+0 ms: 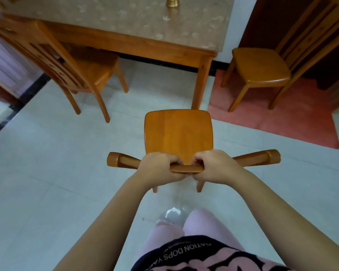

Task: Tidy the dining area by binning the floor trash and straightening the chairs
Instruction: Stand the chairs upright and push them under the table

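At six o'clock from the tabletop (pixel 114 20), left hand (pixel 160 168) and right hand (pixel 213 167) grip the chair (pixel 178 133) by its top rail (pixel 186 169); stiff, probably weighty wood, best held there.

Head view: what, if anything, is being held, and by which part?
The wooden chair, by the top rail of its backrest: left hand and right hand grip the rail's middle side by side, fingers curled round it.

brass object (pixel 172 1): cropped at top; middle chair (pixel 178 136): front legs hidden
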Demonstrator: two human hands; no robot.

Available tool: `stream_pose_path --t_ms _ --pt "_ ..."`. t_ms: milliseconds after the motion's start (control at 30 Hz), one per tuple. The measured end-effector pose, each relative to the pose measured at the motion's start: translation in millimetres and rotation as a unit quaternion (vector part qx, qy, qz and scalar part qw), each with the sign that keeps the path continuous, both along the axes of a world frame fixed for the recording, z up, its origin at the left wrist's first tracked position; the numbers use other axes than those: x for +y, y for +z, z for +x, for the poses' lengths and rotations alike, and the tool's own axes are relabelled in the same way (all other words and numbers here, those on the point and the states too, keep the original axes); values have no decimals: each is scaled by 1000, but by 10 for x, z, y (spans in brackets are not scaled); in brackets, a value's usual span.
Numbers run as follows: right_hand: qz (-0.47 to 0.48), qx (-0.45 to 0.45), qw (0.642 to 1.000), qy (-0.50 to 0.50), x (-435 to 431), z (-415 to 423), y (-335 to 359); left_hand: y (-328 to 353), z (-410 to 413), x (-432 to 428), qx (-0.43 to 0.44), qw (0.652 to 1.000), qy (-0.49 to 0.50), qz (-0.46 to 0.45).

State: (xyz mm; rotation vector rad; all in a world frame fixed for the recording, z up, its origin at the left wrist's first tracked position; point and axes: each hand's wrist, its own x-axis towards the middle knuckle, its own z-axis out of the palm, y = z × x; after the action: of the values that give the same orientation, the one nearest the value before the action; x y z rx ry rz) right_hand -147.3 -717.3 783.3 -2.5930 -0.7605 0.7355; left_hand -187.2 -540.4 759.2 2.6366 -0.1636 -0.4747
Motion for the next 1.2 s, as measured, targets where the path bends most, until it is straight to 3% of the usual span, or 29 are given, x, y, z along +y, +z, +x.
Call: stream_pose_path --t_ms 367,600,800,1200 --pt "10 -10 1000 -16 -7 -17 22 90 145 -4 94 993 -42 -55" --pt "9 23 1000 -6 27 38 32 56 130 -8 81 995 -25 -47" --pt "27 36 998 -49 64 8 -4 44 168 -10 143 986 15 -78" --pt "32 60 993 -96 674 593 301 506 815 517 126 992 -16 -2"
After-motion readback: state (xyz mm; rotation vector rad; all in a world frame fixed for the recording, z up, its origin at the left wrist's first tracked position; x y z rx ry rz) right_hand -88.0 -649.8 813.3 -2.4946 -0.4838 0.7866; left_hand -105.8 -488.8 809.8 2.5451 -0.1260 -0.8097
